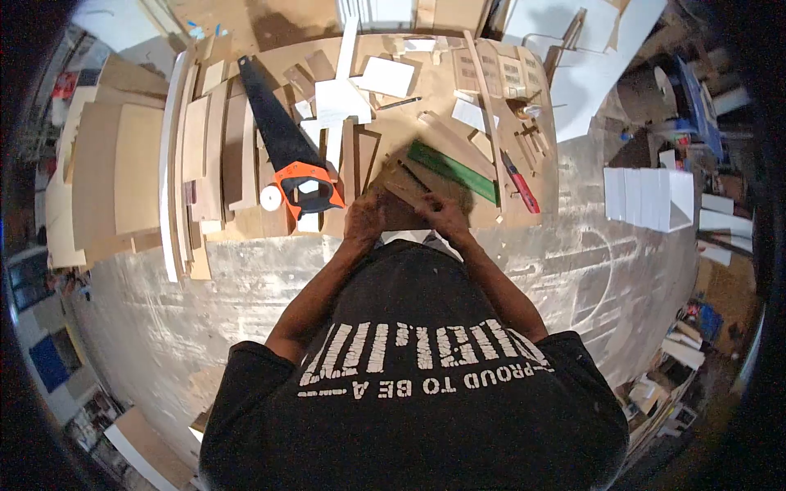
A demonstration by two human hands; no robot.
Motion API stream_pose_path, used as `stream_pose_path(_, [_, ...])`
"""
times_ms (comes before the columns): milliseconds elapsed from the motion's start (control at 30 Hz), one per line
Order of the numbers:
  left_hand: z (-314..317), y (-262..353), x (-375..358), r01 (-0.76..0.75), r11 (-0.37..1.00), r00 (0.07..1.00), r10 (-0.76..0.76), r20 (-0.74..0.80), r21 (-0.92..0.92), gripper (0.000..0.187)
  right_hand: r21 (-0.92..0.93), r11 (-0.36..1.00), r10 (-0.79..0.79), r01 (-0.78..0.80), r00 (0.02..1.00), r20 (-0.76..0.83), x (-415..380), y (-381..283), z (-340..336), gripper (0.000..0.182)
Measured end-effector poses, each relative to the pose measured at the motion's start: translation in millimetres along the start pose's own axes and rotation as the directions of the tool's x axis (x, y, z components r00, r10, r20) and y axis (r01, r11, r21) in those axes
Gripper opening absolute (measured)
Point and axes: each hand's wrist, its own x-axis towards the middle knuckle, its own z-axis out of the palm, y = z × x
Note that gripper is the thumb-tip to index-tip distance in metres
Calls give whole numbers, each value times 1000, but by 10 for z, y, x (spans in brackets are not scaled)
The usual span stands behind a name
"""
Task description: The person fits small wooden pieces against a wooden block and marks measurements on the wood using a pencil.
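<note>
My left hand (pixel 365 218) is closed around the near left edge of a small brown board (pixel 406 214), held close in front of my body. My right hand (pixel 447 218) is closed at the board's right side, its fingertips turned inward. A thin, dark, pencil-like stick (pixel 413 176) slants up and left from beside the right fingertips; its lower end is partly hidden. Beyond the right hand lies a green straightedge (pixel 452 172). Left of my left hand rests a handsaw (pixel 286 135) with an orange and black handle.
The worktable (pixel 446 74) carries cardboard-like strips, white pieces (pixel 386 76) and a pencil (pixel 399 103). A red utility knife (pixel 521 186) lies near its right edge, a white roll (pixel 270 197) beside the saw handle. Stacked boards (pixel 106 176) stand left; white sheets (pixel 643 199) stand right.
</note>
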Motion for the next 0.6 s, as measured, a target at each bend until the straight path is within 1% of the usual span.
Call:
stream_pose_path(100, [-88,5,56,-18,996,996,25,84,-82,34,-14,998,-70,69,989,-131,5,181,128,52])
stream_pose_path(133, [-106,-8,66,-19,994,993,30,111,-104,35,-83,986,-161,147,968,-192,-15,186,156,50])
stream_pose_path(167, [-101,-36,70,-55,980,991,78,113,-190,36,-159,962,-254,220,935,-245,-27,185,184,47])
stream_pose_path(200, [-90,-63,65,-89,958,986,124,112,-274,38,-214,946,-301,245,908,-292,-39,189,231,45])
stream_pose_path(233, [-80,-91,63,-120,926,980,169,108,-357,40,-270,926,-346,262,875,-337,-54,180,275,43])
stream_pose_path(300, [-71,-99,71,-97,917,973,169,156,-388,44,-329,920,-347,214,834,-428,-97,164,392,40])
stream_pose_path(400, [-131,-85,90,-56,923,962,151,226,-380,46,-266,949,-274,169,858,-435,-175,83,431,40])
stream_pose_path(433, [-141,-91,94,-40,929,959,139,246,-369,46,-298,940,-286,165,860,-424,-232,-3,418,41])
stream_pose_path(500, [-133,-96,134,-95,945,949,181,258,-313,46,-369,914,-317,168,864,-391,-319,-143,381,44])
stream_pose_path(533, [-131,-88,146,-124,951,944,201,260,-285,45,-359,911,-342,203,859,-381,-296,-109,390,45])
stream_pose_path(600, [-176,-23,141,-174,941,951,236,197,-289,42,-338,899,-396,278,844,-361,-209,12,407,47])
